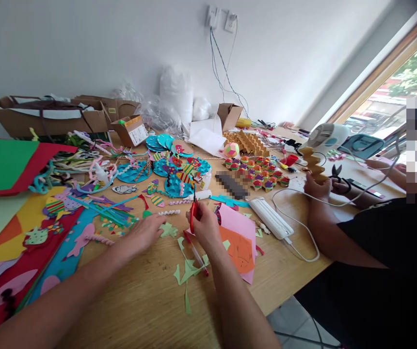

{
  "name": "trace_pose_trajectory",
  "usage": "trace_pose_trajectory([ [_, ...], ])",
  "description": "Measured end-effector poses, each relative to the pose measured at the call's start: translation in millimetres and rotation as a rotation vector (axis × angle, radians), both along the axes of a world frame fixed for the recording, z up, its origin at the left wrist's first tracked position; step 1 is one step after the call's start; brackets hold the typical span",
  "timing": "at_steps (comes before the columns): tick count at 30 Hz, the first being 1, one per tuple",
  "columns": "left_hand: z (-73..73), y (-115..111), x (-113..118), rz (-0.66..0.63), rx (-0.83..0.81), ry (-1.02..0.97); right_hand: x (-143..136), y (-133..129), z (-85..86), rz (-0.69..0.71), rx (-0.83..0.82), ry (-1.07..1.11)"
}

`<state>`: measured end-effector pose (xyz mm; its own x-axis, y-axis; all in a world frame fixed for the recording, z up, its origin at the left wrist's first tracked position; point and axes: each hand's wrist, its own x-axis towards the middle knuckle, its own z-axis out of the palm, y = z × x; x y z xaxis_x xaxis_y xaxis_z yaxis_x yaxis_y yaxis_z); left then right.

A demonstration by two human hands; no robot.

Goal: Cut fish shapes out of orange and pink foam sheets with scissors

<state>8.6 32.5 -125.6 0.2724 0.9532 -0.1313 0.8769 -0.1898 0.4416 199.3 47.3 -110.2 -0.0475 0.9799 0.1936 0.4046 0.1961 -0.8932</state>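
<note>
My right hand (207, 227) is closed around the red handles of a pair of scissors (193, 216), whose dark blades point away from me. My left hand (149, 229) is low over the table, fingers stretched out beside a light green paper cutout (169, 230); whether they touch it I cannot make out. Light green paper scraps (188, 271) and a red-tipped pen (198, 254) lie below the scissors. Under and beside my right wrist are an orange paper piece (238, 249) and a pink sheet (232, 218).
Coloured paper sheets (3, 167) and pipe cleaners (73, 169) crowd the left. Decorated blue plates (177, 186) and painted egg-carton pieces (254, 169) lie ahead. A white power strip (272, 218) trails a cable at right, near a co-worker's hand (317, 186) holding a carton strip.
</note>
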Motion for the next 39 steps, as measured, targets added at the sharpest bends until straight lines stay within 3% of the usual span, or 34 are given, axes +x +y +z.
trace_pose_trajectory([
  [5, 9.8, -14, 5, -0.045, 0.128, 0.111, 1, -1, 2.0, -0.075, 0.062, 0.094],
  [10, 15.0, -31, 31, -0.231, 0.076, 0.084, 2, 1, -1.0, -0.111, 0.088, 0.161],
  [19, 1.4, -65, 68, -0.26, 0.04, 0.08, 1, 8, -11.4, -0.104, 0.094, 0.124],
  [23, -1.0, -74, 73, -0.282, 0.042, 0.005, 4, 7, -4.7, -0.108, 0.077, 0.049],
  [26, 6.0, -65, 69, -0.275, 0.073, -0.076, 22, 0, 11.9, -0.132, 0.056, -0.048],
  [31, 11.6, -25, 59, -0.167, 0.145, -0.094, 83, -21, 32.0, -0.168, -0.033, -0.345],
  [35, 0.8, 3, 66, -0.156, 0.178, -0.063, 125, -33, 22.9, -0.23, -0.132, -0.565],
  [39, -5.6, 10, 80, -0.201, 0.208, -0.045, 140, -40, 4.5, -0.285, -0.169, -0.693],
])
